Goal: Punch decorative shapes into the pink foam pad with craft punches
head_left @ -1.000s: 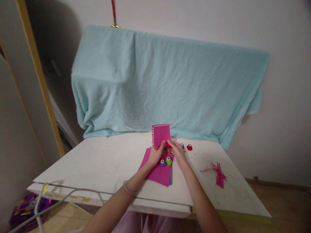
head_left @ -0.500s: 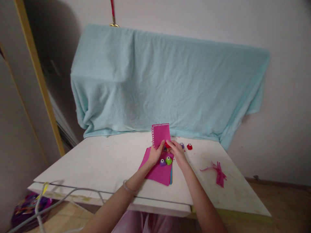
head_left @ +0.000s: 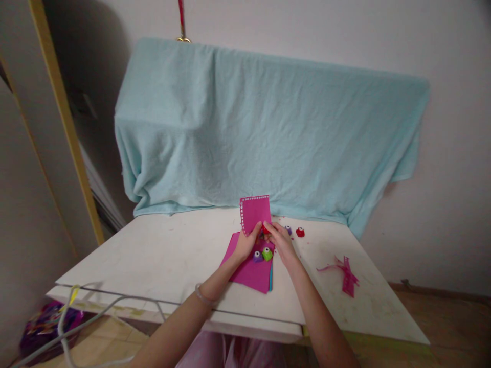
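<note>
One left hand (head_left: 245, 246) and one right hand (head_left: 283, 241) meet above the white table (head_left: 164, 255), at the far end of one paper stack (head_left: 245, 279). The left is closed on one pink sheet (head_left: 256, 210), held up with small holes along its top and left edges. The right is closed about one red punch (head_left: 265, 228) at the sheet's lower right; fingers cover much of it. Container: one purple bag (head_left: 46, 327), as far as the dim corner shows, lies low at the left edge, contents indistinct. Counts: five punches in view, comprising the held one; one purple punch (head_left: 258, 257) and one green punch (head_left: 267, 254), side by side on the stack; and a second purple punch (head_left: 288, 231) and second red punch (head_left: 300, 233), on the table beyond the right hand. Also shown: one group of pink scraps (head_left: 348, 278) at right; one pale blue cloth (head_left: 268, 128) behind; one bracelet (head_left: 202, 295) near the left wrist.
</note>
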The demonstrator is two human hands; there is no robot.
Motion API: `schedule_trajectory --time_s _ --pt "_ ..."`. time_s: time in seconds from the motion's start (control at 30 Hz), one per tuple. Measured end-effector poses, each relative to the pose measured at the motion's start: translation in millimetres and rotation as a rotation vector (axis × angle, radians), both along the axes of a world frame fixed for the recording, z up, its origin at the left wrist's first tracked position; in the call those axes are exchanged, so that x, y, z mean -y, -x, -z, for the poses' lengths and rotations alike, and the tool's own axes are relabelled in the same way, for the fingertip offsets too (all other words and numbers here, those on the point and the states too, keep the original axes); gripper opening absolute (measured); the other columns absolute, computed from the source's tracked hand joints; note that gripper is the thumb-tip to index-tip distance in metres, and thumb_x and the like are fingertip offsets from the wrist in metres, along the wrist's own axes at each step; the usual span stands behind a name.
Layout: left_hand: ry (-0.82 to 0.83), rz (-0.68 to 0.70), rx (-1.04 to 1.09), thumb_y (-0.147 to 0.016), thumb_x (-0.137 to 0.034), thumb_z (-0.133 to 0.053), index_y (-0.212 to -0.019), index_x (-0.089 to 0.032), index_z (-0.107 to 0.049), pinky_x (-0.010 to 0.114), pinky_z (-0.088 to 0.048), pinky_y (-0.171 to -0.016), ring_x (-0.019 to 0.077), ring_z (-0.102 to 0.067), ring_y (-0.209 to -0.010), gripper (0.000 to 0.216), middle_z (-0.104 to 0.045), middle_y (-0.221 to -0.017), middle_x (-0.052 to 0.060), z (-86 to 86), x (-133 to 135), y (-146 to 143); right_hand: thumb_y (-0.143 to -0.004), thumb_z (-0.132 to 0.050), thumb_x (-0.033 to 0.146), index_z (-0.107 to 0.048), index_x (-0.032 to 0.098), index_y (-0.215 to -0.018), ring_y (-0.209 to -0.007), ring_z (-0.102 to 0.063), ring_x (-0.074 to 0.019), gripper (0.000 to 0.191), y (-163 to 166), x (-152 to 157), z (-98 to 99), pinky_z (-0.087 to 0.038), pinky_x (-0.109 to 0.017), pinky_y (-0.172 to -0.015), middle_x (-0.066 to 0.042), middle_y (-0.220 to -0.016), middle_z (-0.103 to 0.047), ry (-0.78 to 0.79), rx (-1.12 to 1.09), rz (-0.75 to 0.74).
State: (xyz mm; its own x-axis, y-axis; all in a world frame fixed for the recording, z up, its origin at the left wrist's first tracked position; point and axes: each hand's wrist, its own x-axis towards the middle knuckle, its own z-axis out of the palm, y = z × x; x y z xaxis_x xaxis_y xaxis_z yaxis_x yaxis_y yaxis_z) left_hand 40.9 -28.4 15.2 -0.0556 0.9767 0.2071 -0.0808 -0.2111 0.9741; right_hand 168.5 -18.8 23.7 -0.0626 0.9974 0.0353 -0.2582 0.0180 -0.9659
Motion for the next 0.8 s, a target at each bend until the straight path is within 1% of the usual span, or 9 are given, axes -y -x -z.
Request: schedule_trajectory --time_s 0.1,0.2,0.37,0.43,0.53,0.67,0.73,0.8 --pt "0.008 0.005 -0.020 -0.082 -0.065 -0.048 -0.070 -0.018 -0.057 0.025 -0.038 -0.058 0.0134 -0.048 -0.057 0.050 -0.057 -0.062 -0.001 -1.5 0.5 -0.4 -0.067 -0.078 0.051 -0.066 0.019 -0.078 -0.055 -0.052 -0.0115 0.036 0.6 1.8 -1.8 -0.039 -0.027 -0.054 0.000 -0.071 -0.064 0.001 -0.023 -0.014" --pt "0.034 0.024 -0.060 -0.083 -0.066 -0.047 -0.066 -0.018 -0.053 0.024 -0.035 -0.054 0.0125 -0.044 -0.054 0.051 -0.052 -0.058 -0.002 -1.8 1.3 0.3 -0.065 -0.079 0.052 -0.066 0.018 -0.078 -0.052 -0.051 -0.0113 0.038 0.1 1.9 -3.0 -0.035 -0.026 -0.050 0.000 -0.068 -0.063 0.022 -0.025 -0.011" --pt "0.036 0.059 -0.057 -0.083 -0.062 -0.049 -0.063 -0.019 -0.051 0.024 -0.032 -0.050 0.0122 -0.041 -0.051 0.048 -0.049 -0.055 -0.002 1.4 0.9 1.0 -0.064 -0.079 0.052 -0.066 0.018 -0.077 -0.044 -0.043 -0.0077 0.039 -4.0 -0.5 -1.6 -0.026 -0.023 -0.041 0.002 -0.063 -0.060 0.043 0.016 0.024" --pt "0.031 0.057 -0.058 -0.083 -0.062 -0.049 -0.062 -0.019 -0.050 0.024 -0.032 -0.050 0.0123 -0.040 -0.051 0.048 -0.047 -0.055 -0.003 2.7 0.3 1.2 -0.066 -0.079 0.051 -0.066 0.018 -0.077 -0.042 -0.040 -0.0064 0.037 -5.2 0.0 -1.5 -0.025 -0.022 -0.039 0.003 -0.062 -0.058 0.032 0.026 0.033" --pt "0.011 0.057 -0.085 -0.084 -0.062 -0.049 -0.062 -0.019 -0.049 0.024 -0.032 -0.051 0.0121 -0.040 -0.052 0.048 -0.046 -0.054 -0.003 3.8 -0.6 2.0 -0.067 -0.079 0.048 -0.067 0.018 -0.081 -0.043 -0.047 -0.0070 0.035 -5.6 2.6 -3.4 -0.029 -0.022 -0.039 0.002 -0.068 -0.062 0.041 0.012 0.009" --pt "0.030 0.053 -0.120 -0.083 -0.065 -0.046 -0.061 -0.020 -0.046 0.024 -0.030 -0.050 0.0119 -0.039 -0.050 0.050 -0.044 -0.053 -0.003 5.5 -3.9 2.4 -0.062 -0.084 0.044 -0.070 0.019 -0.087 -0.053 -0.060 -0.0120 0.038 -5.5 4.2 -6.1 -0.045 -0.024 -0.049 -0.002 -0.078 -0.069 0.097 -0.018 -0.021" --pt "0.050 0.051 -0.120 -0.081 -0.067 -0.045 -0.062 -0.020 -0.045 0.024 -0.030 -0.050 0.0121 -0.039 -0.050 0.051 -0.043 -0.052 -0.003 6.6 -6.1 1.9 -0.059 -0.086 0.041 -0.071 0.018 -0.086 -0.056 -0.062 -0.0129 0.039 -6.2 3.2 -5.7 -0.049 -0.025 -0.055 -0.004 -0.080 -0.070 0.125 -0.035 -0.048" --pt "0.057 0.053 -0.116 -0.080 -0.068 -0.045 -0.062 -0.020 -0.044 0.024 -0.030 -0.049 0.0122 -0.039 -0.049 0.051 -0.042 -0.052 -0.004 7.3 -7.5 1.5 -0.058 -0.087 0.039 -0.072 0.017 -0.085 -0.058 -0.062 -0.0129 0.037 -7.3 1.9 -4.4 -0.051 -0.026 -0.058 -0.004 -0.079 -0.071 0.151 -0.053 -0.067"
